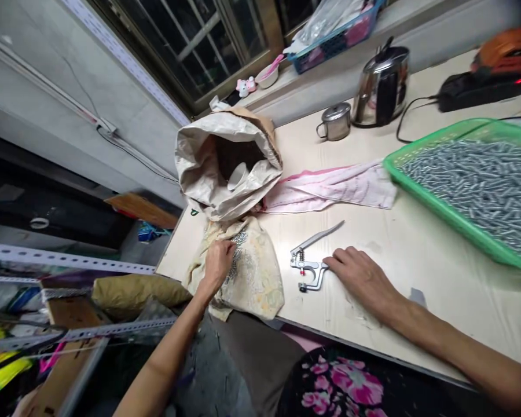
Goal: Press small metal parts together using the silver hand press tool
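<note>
My left hand is closed in a pinch on a heap of small metal pieces lying on a pale patterned cloth at the table's near left corner. What its fingers hold is too small to name. My right hand rests on the table with curled fingers around the lower handle of silver snap pliers, whose upper handle points up and to the right. An open paper sack with a white scoop inside stands just behind the cloth.
A green tray full of small metal parts fills the right side. A pink-and-white cloth lies between sack and tray. A steel kettle, a lidded mug and a black-and-orange device stand at the back. Metal shelving is at left.
</note>
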Demonstrator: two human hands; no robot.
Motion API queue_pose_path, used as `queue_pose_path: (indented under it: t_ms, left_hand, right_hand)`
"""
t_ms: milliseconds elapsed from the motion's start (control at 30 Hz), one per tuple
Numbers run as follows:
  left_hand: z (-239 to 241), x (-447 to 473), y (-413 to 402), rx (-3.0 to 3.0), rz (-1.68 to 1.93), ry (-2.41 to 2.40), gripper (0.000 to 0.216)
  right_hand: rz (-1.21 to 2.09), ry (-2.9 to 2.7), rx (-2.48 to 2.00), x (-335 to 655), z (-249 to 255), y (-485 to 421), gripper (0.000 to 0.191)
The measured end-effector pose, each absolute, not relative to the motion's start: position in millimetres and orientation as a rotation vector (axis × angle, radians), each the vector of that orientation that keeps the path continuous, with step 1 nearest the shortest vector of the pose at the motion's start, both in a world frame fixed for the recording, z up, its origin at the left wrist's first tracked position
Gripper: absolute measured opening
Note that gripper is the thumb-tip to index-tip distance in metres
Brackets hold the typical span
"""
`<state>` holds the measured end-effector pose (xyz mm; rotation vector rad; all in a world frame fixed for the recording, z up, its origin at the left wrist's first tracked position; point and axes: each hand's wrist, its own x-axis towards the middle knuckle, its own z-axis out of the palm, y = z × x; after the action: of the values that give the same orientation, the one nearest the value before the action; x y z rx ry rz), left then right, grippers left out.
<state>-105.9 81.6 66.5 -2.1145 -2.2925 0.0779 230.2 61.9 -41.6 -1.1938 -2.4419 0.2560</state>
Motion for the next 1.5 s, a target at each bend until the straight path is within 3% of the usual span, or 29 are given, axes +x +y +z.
queue_pose_path:
  t_ms: [400,567,733,867,1133,1500]
  left_hand:
    - [23,-98,84,-2.146,0.262,-2.245,0.023]
    - [28,-64,67,-2.302,-0.37,-2.606,0.019]
    - [19,-7,39,-2.286,-1.182,-3.235,0.033]
    - [4,10,31,-2.101,-1.383,-3.359,0.033]
    - [-1,11,34,-2.095,-1.285,-3.314,0.034]
    - [3,1,51,-2.391,-0.476,-3.505,0.041]
  right_hand:
    - [0.131,-2.447,-1.121,231,-43,63,0.019]
    - [0.045,-2.474,-1.104,234,-39,63,0.021]
    - [-0.03,-2.472,-1.094,235,-34,62,0.021]
    - [-0.094,-2.447,-1.083,233,-28,59,0.022]
    - [-0.122,-2.429,-1.081,232,-23,58,0.024]
    - [0.0,-2.452,-1.106,230,-35,61,0.029]
